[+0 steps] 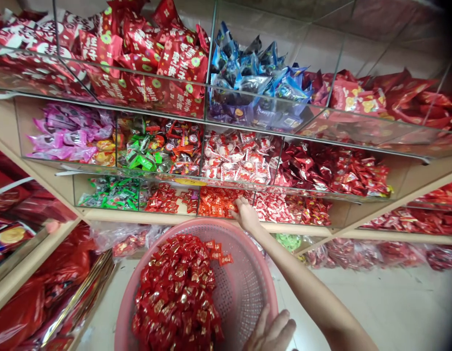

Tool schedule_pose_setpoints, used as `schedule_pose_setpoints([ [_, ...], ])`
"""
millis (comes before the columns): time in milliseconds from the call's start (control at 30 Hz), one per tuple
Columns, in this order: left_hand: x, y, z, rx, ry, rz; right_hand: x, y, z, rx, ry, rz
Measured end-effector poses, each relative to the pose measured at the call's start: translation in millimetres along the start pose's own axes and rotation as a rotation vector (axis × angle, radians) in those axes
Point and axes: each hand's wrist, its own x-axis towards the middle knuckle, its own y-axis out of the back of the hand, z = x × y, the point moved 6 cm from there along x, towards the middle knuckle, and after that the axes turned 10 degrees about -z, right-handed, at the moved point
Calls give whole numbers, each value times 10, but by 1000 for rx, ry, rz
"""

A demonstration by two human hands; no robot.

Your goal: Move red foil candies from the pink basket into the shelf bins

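Observation:
My right hand (pixel 245 214) reaches up into a clear bin of small orange-red wrapped candies (pixel 216 202) on the lowest shelf row. Its fingers are curled down into the pile, closed on candies. Below it is a round pink mesh basket (pixel 244 287), and a heap of red and gold wrapped candies (pixel 176 292) fills the basket's left half. My left hand (pixel 271 332) holds the basket at its near right rim, with the fingers pressed against the outside. A few loose candies (pixel 222 256) lie at the heap's far edge.
Clear-fronted bins fill the shelves: green candies (pixel 112 194), red ones (pixel 167 200), white-red ones (pixel 236 158), pink ones (pixel 68 134) and blue packs (pixel 255 73). A wooden shelf edge (pixel 130 215) runs just beyond the basket. Bagged red stock (pixel 35 302) sits at the left over a pale tiled floor (pixel 386 302).

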Motion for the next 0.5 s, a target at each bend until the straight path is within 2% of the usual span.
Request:
schedule_pose_setpoints([
  [100,51,-84,-158,203,-10,25,-298,-208,-261,58,207,-81],
  [200,16,-93,-125,338,-125,-20,-575,-614,-448,6,343,-270],
  [267,-30,-77,-59,429,-212,-72,-682,-862,-461,-66,323,-395],
  [333,-61,-52,-22,497,-261,-98,-721,-1008,-428,-125,279,-465],
  [500,-42,-61,-67,610,-287,-102,-668,-1102,-366,-167,244,-509],
])
